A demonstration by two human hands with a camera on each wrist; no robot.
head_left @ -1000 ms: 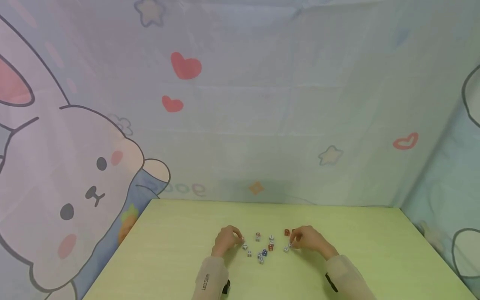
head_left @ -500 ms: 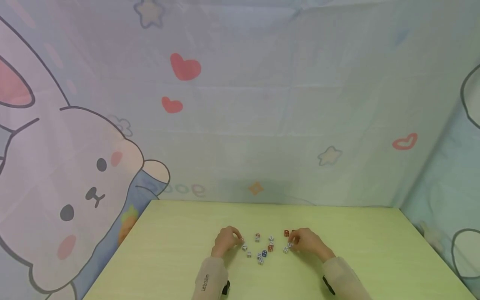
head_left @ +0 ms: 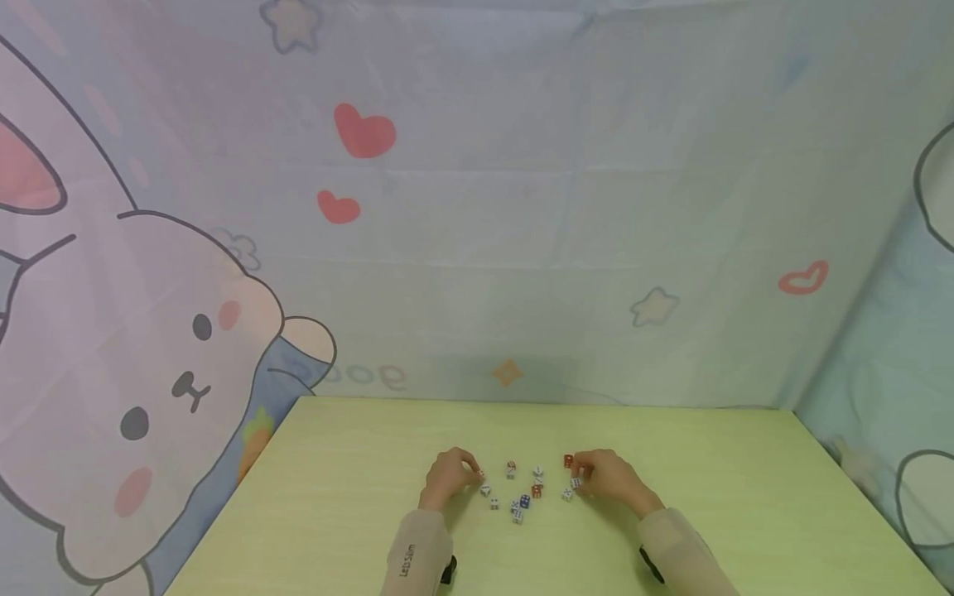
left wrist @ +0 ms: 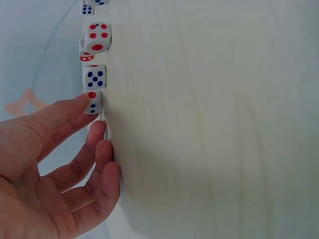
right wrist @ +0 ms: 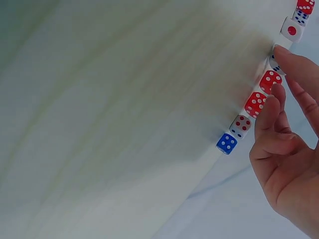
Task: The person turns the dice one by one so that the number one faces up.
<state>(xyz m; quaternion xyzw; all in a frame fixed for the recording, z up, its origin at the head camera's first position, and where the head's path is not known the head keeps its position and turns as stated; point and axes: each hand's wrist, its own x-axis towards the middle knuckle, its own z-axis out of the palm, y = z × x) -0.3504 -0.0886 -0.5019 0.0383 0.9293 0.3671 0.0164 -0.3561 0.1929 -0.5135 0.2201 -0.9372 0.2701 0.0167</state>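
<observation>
"Pinching anything, that left hand [head_left: 450,478]?"

"Yes — thumb and forefinger have a white die [left wrist: 93,104] between their tips, at the left edge of the scattered dice [head_left: 495,503] on the table [head_left: 358,463]; the other fingers are loosely bent."

"And the right hand [head_left: 613,478]?"

"Likewise — thumb and forefinger grip a blue-pipped white die [right wrist: 276,65] at the right side, near a red die [head_left: 569,461]. A blue die [head_left: 525,502] lies between the hands."

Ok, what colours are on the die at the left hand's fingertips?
White die with red and blue pips; the left wrist view shows it best.
</observation>
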